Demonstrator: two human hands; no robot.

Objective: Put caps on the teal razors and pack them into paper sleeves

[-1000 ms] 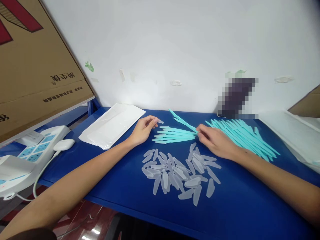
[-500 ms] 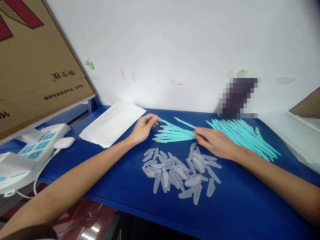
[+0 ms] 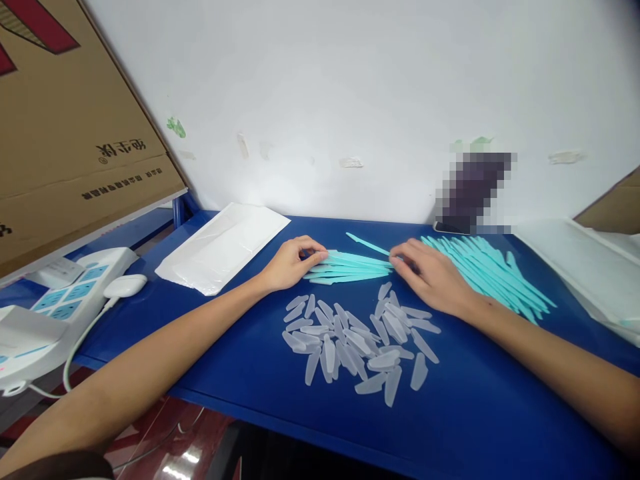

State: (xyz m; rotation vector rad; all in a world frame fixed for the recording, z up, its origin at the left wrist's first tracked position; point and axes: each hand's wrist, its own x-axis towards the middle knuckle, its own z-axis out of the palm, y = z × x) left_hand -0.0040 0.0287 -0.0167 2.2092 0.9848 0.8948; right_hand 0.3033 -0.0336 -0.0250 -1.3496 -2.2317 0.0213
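Risk, as judged: the fanned teal strips (image 3: pixel 357 265) are laid loosely on the smooth blue table (image 3: pixel 475 413), so the fan could be splayed or dragged if one strip is drawn out while its neighbours are caught under the same fingers. The lone teal strip (image 3: pixel 367 243), set at an angle on the far side of the fan, could be nudged out of line by the right fingers, since its near right end is reached by them. The heap of translucent pieces (image 3: pixel 353 340) is located just on the near side of the fan; pieces could be swept apart by a low wrist. Mixing is also considered possible: the larger teal pile (image 3: pixel 493 277) is placed just beyond the right hand (image 3: pixel 429 273), on the far right, and strips there could be brushed by the knuckles.

Fingers, left hand (image 3: pixel 295 262): thumb and forefinger are closed together on the left tip of the fan, and a strip end appears to be pinched there. Whether a translucent piece is also held is hidden by the thumb.

Fingers, right hand: thumb and forefinger are slightly parted, with the fingertips placed at the right ends of the strips. Contact seems light; whether any strip is gripped cannot be told from this view.
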